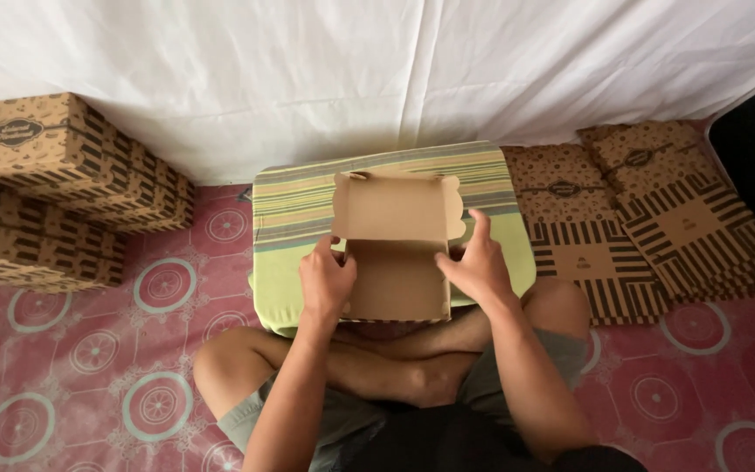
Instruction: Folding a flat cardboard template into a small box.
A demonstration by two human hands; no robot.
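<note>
Cardboard box [398, 262] open on green cushion [294, 227], left hand [326, 281] and right hand [480, 264] gripping its side walls.

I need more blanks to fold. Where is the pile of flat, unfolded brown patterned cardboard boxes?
In the head view, the pile of flat brown patterned cardboard boxes lies on the pink floor mat at the right, beside the green striped cushion.

1. Plain brown open cardboard box [395, 262], lid raised, at centre on the striped cushion
2. Stack of closed brown patterned boxes with dark oval labels [54, 188], far left
3. Pile of flat unfolded striped box blanks [648, 218], on the right
</note>
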